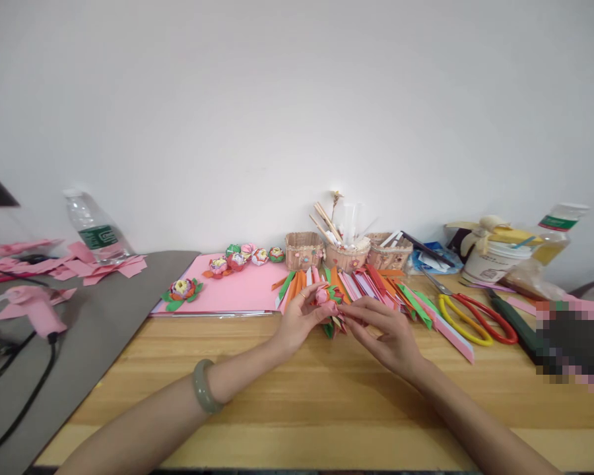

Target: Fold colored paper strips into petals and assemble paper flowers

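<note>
A pink, green and orange folded paper flower point(328, 297) is between my two hands, just above the wooden table. My left hand point(297, 322) wraps its fingers and thumb round the flower's left side. At its right edge, the fingers of my right hand point(389, 333) pinch a petal. Behind the hands lies a fanned row of folded paper strips point(363, 284) in green, orange, red, pink and white. A finished paper lotus point(182, 292) with green leaves sits to the left, on pink paper sheets point(250, 293). Several smaller paper flowers point(236, 261) stand at the sheets' back edge.
Three small woven baskets point(304, 249) stand against the wall, with sticks and tubes in them. Scissors point(468, 320) with yellow and red handles lie right, near a paper cup point(495, 264). On the grey surface at left are a pink glue gun point(34, 310) and a water bottle point(96, 231).
</note>
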The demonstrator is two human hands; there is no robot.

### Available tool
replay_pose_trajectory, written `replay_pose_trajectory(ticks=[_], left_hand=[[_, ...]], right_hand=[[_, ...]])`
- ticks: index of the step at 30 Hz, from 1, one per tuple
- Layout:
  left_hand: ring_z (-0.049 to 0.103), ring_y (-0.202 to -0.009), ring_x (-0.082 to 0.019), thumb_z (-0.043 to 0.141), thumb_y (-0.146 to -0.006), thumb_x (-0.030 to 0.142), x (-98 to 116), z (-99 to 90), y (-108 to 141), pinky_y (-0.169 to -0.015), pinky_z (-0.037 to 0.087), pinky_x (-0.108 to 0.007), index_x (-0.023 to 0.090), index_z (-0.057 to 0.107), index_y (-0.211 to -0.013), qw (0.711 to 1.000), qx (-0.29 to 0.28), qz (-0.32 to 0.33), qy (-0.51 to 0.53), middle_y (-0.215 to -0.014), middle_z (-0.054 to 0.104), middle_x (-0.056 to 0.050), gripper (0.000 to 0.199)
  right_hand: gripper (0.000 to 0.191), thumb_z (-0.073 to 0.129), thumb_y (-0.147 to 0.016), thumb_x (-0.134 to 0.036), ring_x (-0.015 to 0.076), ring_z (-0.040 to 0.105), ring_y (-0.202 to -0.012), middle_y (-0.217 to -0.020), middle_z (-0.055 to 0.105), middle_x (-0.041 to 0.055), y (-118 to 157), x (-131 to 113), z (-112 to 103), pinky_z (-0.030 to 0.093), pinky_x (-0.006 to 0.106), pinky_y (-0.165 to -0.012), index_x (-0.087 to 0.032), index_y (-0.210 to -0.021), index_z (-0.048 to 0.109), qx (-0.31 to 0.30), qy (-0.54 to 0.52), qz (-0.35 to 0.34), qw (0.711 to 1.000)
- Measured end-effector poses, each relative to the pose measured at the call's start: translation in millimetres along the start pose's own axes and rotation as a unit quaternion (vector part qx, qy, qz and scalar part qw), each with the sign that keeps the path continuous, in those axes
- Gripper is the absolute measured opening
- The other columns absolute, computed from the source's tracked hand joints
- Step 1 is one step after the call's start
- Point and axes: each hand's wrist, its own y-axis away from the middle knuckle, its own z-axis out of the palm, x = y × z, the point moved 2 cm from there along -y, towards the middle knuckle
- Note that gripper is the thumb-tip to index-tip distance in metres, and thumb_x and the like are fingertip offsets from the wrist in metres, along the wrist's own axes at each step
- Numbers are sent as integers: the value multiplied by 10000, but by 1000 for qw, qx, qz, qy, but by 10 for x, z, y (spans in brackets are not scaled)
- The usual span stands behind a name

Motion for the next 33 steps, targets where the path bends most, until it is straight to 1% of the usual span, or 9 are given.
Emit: replay_pose_trajectory(ticks=[4,8,12,17,19,22,24,28,33], left_hand=[[602,-825,-152,725,-625,279,-8,-3,0,-747,500,-308,207,548,-1085,1000,0,-6,3,-1013,588,-39,498],[606,-802,-144,723,-628,279,-7,2,8,-729,501,-299,208,547,-1084,1000,-5,-7,-2,-1028,583,-37,494],[594,-776,-125,739,-608,247,-24,-10,2,-765,482,-285,198,559,-1069,999,-32,19,-17,-909,597,-11,497],[600,-762,-134,730,-625,238,-64,-22,10,-783,473,-301,198,504,-1156,997,-56,30,-47,-822,615,-10,579],[599,-806,-148,730,-623,233,-71,-21,14,-800,474,-310,196,508,-1159,995,-56,48,-65,-862,620,-27,581],[569,-958,-178,726,-625,215,-73,-21,15,-852,464,-313,209,539,-1126,991,-50,85,-89,-1096,572,-70,535],[551,-1015,-190,724,-628,209,-73,-20,14,-869,460,-315,218,540,-1125,990,-54,89,-92,-1188,530,-79,529],[573,-988,-194,704,-659,248,-49,-10,29,-872,458,-337,220,515,-1165,992,-70,68,-86,-1135,586,-79,542],[578,-995,-197,677,-687,274,-16,-9,38,-904,437,-345,200,550,-1123,990,-38,78,-107,-1083,631,-71,460]], right_hand=[[214,512,-815,-200,176,616,-699,-802,663,76,13,6,-12,487,292,-617,-231,-930,690,10,7,5,1000],[190,522,-810,-223,177,617,-679,-776,666,68,5,14,-26,482,291,-607,-226,-885,697,10,0,23,1000],[180,516,-823,-251,182,605,-679,-763,662,67,-16,13,-55,464,291,-584,-208,-864,686,22,-8,62,998],[179,522,-818,-293,170,576,-638,-715,649,55,-45,16,-56,427,264,-518,-184,-800,663,12,-22,104,994],[180,529,-812,-295,160,566,-616,-683,645,45,-59,13,-37,418,258,-513,-181,-752,655,-5,-25,113,993],[176,543,-799,-299,153,563,-606,-664,639,37,-76,9,-8,419,252,-516,-181,-710,640,-22,-27,123,992],[177,550,-791,-300,150,560,-595,-654,636,34,-80,15,4,415,250,-509,-179,-693,633,-26,-26,126,991],[203,537,-800,-290,141,524,-555,-601,617,23,-61,48,7,387,253,-491,-182,-644,608,-7,-10,127,992],[154,540,-799,-287,148,498,-575,-650,610,43,-17,63,2,364,267,-498,-188,-706,612,27,10,113,993]])
